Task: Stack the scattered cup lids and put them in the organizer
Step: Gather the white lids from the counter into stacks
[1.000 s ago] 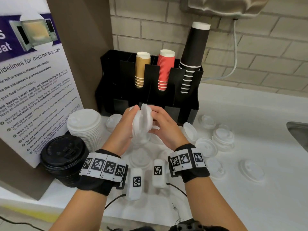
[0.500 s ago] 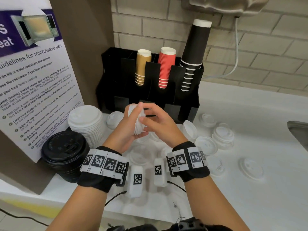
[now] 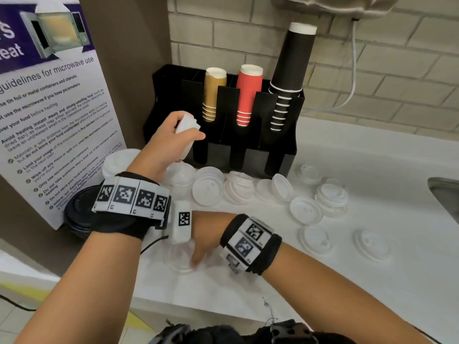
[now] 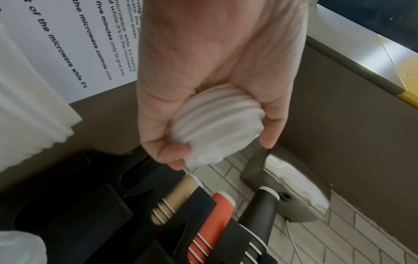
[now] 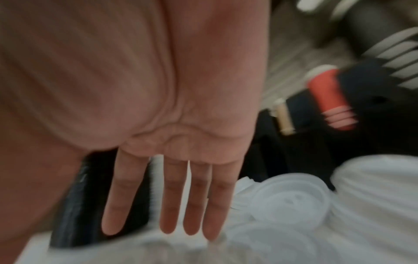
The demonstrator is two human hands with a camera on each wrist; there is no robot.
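My left hand [image 3: 173, 135] grips a small stack of white lids [image 3: 187, 127] [image 4: 217, 121], held up in front of the left side of the black organizer [image 3: 248, 150]. The fingers and thumb curl round the stack's edges in the left wrist view. My right hand [image 3: 201, 252] reaches down to the counter's near edge with straight fingers [image 5: 174, 205] over a clear lid [image 3: 180, 259]. Several white lids [image 3: 208, 189] lie scattered on the white counter before the organizer.
The organizer holds tan [image 3: 213, 93], red [image 3: 248, 95] and black [image 3: 290, 75] cup stacks. A tall stack of white lids [image 3: 119, 160] and black lids [image 3: 79, 212] stand at left by a microwave poster [image 3: 49, 108]. A sink edge [image 3: 444, 192] lies at right.
Both hands were together at the lid stack. My left hand has now lifted the stack up and left toward the organizer, while my right hand has let go and dropped to the near counter.
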